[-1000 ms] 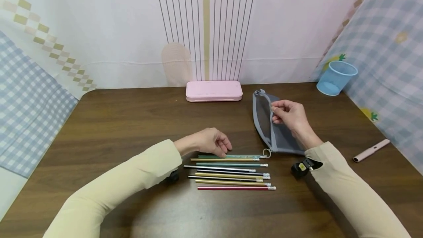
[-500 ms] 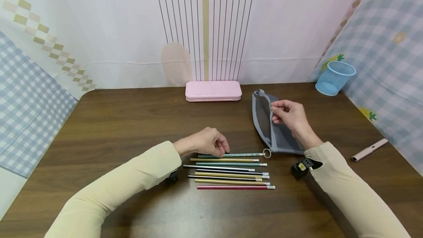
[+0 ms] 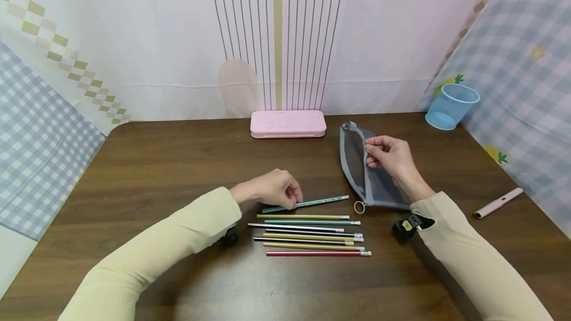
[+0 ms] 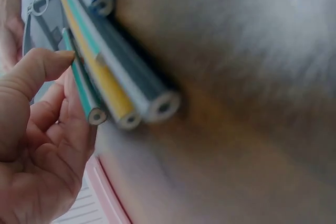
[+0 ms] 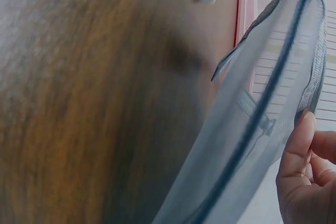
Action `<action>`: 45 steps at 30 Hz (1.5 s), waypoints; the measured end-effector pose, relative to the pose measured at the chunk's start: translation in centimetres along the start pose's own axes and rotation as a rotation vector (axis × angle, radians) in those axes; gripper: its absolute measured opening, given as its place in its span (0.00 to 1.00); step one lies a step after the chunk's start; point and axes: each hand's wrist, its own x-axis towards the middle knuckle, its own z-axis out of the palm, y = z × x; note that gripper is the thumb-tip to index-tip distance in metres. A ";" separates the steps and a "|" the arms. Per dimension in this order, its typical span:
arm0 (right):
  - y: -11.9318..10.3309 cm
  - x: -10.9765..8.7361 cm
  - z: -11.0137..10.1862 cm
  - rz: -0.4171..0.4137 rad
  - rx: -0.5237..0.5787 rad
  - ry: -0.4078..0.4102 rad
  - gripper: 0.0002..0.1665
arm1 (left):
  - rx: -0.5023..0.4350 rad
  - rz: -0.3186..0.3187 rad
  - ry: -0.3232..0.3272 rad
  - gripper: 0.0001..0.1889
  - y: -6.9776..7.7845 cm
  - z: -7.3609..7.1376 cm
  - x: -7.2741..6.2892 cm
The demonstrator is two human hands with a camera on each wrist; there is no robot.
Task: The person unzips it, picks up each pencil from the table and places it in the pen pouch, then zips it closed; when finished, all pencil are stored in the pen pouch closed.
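My left hand [image 3: 278, 189] pinches a green pencil [image 3: 322, 201] between thumb and fingers, its eraser end angled up toward the right. In the left wrist view the thumb presses on this green pencil [image 4: 83, 85], beside a yellow one. Below the hand several pencils [image 3: 308, 230] lie in a row, gold, green, black and red, erasers to the right. With thumb and fingertips my right hand [image 3: 390, 156] grips the zipper edge of a grey mesh pouch [image 3: 385, 189], holding its mouth apart. The right wrist view shows the see-through pouch wall [image 5: 247, 129] beside the hand.
A pink case [image 3: 288, 124] stands at the back against the cloth backdrop. A light blue mesh cup [image 3: 451, 107] is at the back right. Near the right edge of the brown table [image 3: 147, 172] lies a slim pale pink stick-like object [image 3: 498, 203].
My left hand has drawn the green pencil a little left and away from the row, tilting its eraser end up from beside the pouch's ring. The right hand stays on the pouch edge.
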 end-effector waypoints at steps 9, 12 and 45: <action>0.0 -0.1 -0.2 0.005 0.011 0.002 0.18 | -0.339 -0.146 -0.052 0.08 -0.6 -1.6 0.3; 0.1 -0.1 -0.2 0.003 0.013 -0.003 0.18 | -0.529 -0.204 0.000 0.10 -0.8 -1.6 1.0; -0.4 -0.3 0.4 0.015 0.030 -0.039 0.19 | -1.291 -0.301 0.276 0.23 5.8 2.5 10.8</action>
